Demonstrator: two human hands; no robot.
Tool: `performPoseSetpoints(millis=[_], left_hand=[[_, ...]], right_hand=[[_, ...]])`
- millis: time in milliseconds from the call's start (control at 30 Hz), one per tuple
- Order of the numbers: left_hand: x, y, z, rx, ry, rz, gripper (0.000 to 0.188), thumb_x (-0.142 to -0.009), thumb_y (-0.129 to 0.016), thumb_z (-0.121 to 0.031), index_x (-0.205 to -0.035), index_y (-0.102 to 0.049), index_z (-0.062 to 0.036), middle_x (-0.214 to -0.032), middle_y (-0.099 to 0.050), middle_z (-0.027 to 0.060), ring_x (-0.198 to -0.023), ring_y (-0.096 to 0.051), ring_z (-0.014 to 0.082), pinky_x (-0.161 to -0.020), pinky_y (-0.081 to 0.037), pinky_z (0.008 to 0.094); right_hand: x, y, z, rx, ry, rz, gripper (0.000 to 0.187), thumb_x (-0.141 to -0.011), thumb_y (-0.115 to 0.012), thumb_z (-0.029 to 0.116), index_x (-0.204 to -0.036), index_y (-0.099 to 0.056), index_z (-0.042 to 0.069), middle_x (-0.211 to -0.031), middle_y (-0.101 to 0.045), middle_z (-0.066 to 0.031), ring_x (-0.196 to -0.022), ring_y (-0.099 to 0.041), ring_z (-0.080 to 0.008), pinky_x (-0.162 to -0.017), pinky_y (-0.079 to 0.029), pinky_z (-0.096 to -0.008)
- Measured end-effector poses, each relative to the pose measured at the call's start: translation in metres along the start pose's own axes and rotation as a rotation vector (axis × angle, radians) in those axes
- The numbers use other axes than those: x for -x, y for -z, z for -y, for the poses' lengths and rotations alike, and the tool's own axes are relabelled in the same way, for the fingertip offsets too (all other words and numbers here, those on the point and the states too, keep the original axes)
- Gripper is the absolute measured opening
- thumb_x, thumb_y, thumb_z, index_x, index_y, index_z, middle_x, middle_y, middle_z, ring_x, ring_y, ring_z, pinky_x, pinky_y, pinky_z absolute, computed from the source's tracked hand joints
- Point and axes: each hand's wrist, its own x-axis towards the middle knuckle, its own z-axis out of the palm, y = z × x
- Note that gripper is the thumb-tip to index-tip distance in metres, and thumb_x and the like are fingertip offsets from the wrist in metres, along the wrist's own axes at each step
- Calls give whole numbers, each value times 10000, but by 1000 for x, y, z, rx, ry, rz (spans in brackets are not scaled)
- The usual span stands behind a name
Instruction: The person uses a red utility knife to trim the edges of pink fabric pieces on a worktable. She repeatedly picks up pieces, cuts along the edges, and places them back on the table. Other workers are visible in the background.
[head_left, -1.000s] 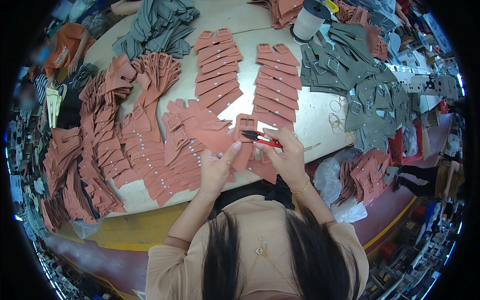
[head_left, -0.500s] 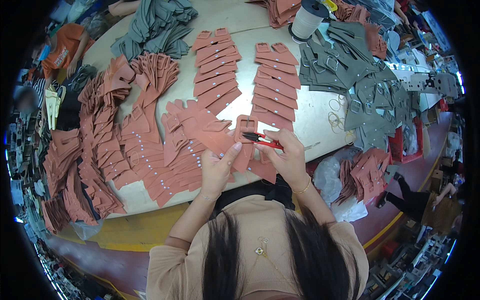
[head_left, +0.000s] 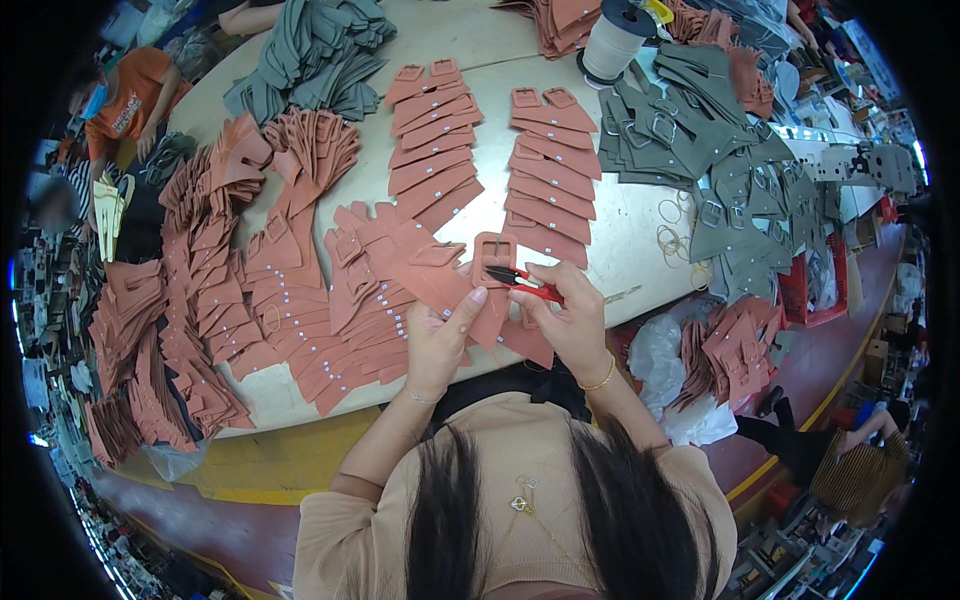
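Observation:
My left hand [head_left: 440, 335] is closed on a terracotta fabric belt piece [head_left: 487, 318], its thumb pressed on top. A covered square buckle [head_left: 494, 244] of the same colour sits at that piece's far end. Red-handled thread snips [head_left: 540, 288] are gripped in my right hand [head_left: 570, 315], with their dark blades lying over the buckle's near edge. Whether the blades touch a thread is too small to tell. Under and beside my hands lie more terracotta pieces [head_left: 385, 310] with small white stickers. Two fanned rows, a left row [head_left: 432, 150] and a right row [head_left: 550, 175], stretch away beyond the buckle.
Terracotta bundles [head_left: 200, 270] crowd the table's left side, with grey-green pieces [head_left: 310, 50] at the far left. Grey-green buckled pieces [head_left: 670, 130] are heaped to the right. A thread cone [head_left: 615, 45] stands at the back. Rubber bands [head_left: 675, 235] lie near the right edge. Co-workers are around.
My hands stay almost in place, with the snips still at the buckle. The person on the floor at right has shifted position.

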Motion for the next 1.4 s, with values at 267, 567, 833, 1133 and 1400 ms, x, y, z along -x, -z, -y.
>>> performPoseSetpoints(millis=[267,567,833,1133,1400], left_hand=[[-2,0,5,-42,-37,-41,374,-925,-621,-49,-1268,-532,70,-1166,-633,105,-1015,-609,136,-901,-498,285],[-5,-1,7,-9,23,-87,365,-919,-628,-43,-1259,-536,53,-1158,-637,100,-1014,-613,141,-902,-499,288],[-10,9,-2,317,233,-11,331,-915,-606,-23,-1230,-516,20,-1146,-627,108,-1006,-647,183,-865,-549,308],[-17,26,9,35,59,-22,464,-949,-616,-183,-1317,-414,14,-1134,-624,119,-1036,-628,204,-922,-514,344],[-9,23,-22,-117,122,364,631,-957,-590,-156,-1473,-272,20,-1340,-518,165,-1161,-574,227,-984,-475,353]], right_hand=[[4,-6,1,-641,-381,-49,188,-827,-769,119,-932,-659,8,-815,-591,6,-723,-523,-52,-654,-455,-217],[3,-11,10,-820,-485,377,153,-890,-711,152,-935,-666,13,-774,-600,50,-664,-461,-22,-600,-417,-195],[-15,17,-9,-387,-197,138,387,-908,-632,78,-1292,-588,57,-699,-546,15,-568,-461,-47,-534,-404,-228],[-30,19,-13,-333,-377,438,173,-870,-697,113,-971,-642,-17,-785,-623,13,-728,-518,-49,-646,-456,-231],[-31,5,-8,-433,-276,276,345,-905,-694,300,-1040,-561,11,-661,-580,-33,-516,-519,-84,-491,-421,-277]])
